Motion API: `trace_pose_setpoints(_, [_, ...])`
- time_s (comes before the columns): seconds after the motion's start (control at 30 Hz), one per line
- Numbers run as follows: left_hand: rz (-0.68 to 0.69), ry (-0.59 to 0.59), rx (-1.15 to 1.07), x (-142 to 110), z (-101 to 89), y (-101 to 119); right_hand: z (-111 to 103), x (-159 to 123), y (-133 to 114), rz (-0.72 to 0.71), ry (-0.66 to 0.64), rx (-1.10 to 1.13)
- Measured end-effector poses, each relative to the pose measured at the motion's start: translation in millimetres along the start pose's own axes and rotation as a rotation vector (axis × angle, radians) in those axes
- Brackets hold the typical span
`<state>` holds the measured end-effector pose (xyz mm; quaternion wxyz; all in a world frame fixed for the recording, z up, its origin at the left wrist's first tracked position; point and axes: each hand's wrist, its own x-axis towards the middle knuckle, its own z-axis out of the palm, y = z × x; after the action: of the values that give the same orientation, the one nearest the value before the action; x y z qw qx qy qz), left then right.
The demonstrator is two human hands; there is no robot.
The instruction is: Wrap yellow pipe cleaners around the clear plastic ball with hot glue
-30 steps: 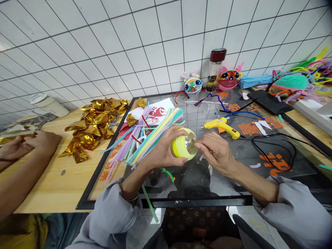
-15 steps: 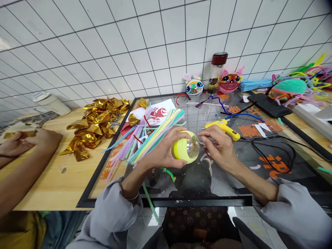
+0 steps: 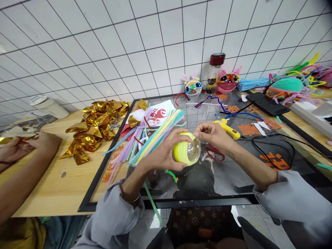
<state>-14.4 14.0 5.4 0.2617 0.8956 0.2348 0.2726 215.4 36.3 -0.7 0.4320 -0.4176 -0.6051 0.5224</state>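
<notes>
My left hand [image 3: 162, 152] is wrapped round a clear plastic ball [image 3: 187, 152] that is partly covered in wound yellow-green pipe cleaner. My right hand [image 3: 214, 136] sits at the ball's upper right with its fingertips pinched together at the edge of the yellow winding; what they pinch is too small to make out. Both hands hover above a glass-topped board [image 3: 233, 180]. Red-handled scissors [image 3: 215, 154] lie just under my right hand. A yellow glue gun [image 3: 228, 126] lies right behind it.
A bundle of pastel pipe cleaners [image 3: 147, 135] lies left of my hands, gold foil pieces [image 3: 95, 124] further left. Another person's hands [image 3: 23, 145] hold foil at the far left. Decorated balls [image 3: 193, 86], a jar [image 3: 214, 72], a phone [image 3: 267, 103] and black cables [image 3: 275, 145] lie behind and right.
My right hand has risen from the ball's right side to its upper edge, uncovering the red scissors. The ball has turned slightly in my left hand.
</notes>
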Motion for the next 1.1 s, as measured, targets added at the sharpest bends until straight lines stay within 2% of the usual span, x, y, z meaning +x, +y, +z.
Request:
trace_pose_setpoints(0.2, [-0.013, 0.004, 0.000, -1, 0.3, -2, 0, 7, -13, 0.105, -0.098, 0.009])
trace_pose_setpoints(0.7, [-0.001, -0.004, -0.025, -2, -0.1, -6, 8, -4, -13, 0.063, -0.109, 0.063])
trace_pose_setpoints(1.1, [-0.007, -0.002, -0.045, -1, -0.2, -5, 12, -3, -8, 0.105, -0.085, 0.138])
